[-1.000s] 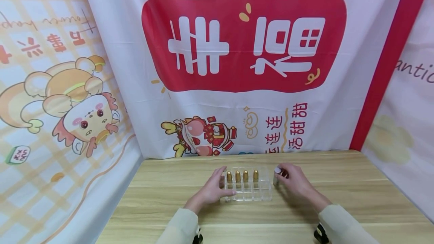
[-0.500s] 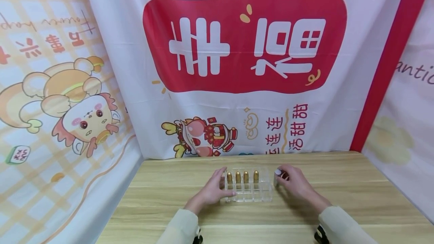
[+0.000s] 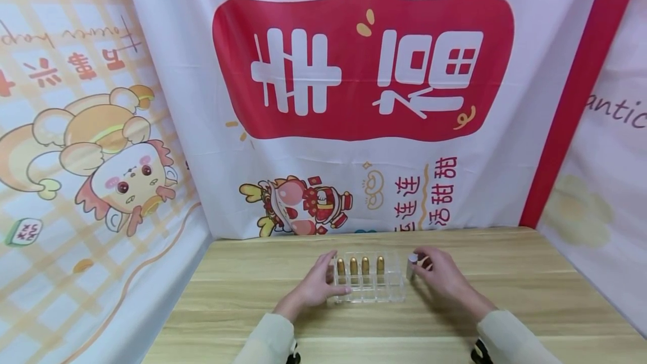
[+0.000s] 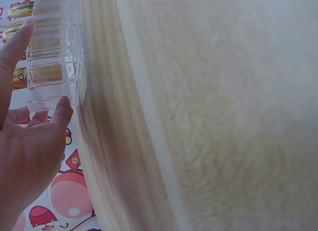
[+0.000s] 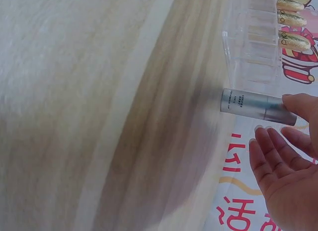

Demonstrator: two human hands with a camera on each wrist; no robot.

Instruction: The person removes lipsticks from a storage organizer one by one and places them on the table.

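Observation:
A clear plastic lipstick holder [image 3: 376, 295] with square compartments stands on the table, and my left hand [image 3: 312, 284] grips its left end, thumb at the front and fingers along the side. Several gold, round-topped lipstick tubes [image 3: 365, 264] stand upright in its back row; the compartments at its right end hold none. Just right of the holder, a silver lipstick tube [image 5: 243, 104] with small dark print stands upright. My right hand [image 3: 441, 269] pinches that tube near its top between thumb and index finger, the other fingers spread beside it in the right wrist view.
The wood-grain table [image 3: 374, 327] reaches back to a white cloth [image 3: 485, 184] with red printing. Another printed cloth [image 3: 30, 128] hangs along the left side, and a pale one [image 3: 616, 195] along the right.

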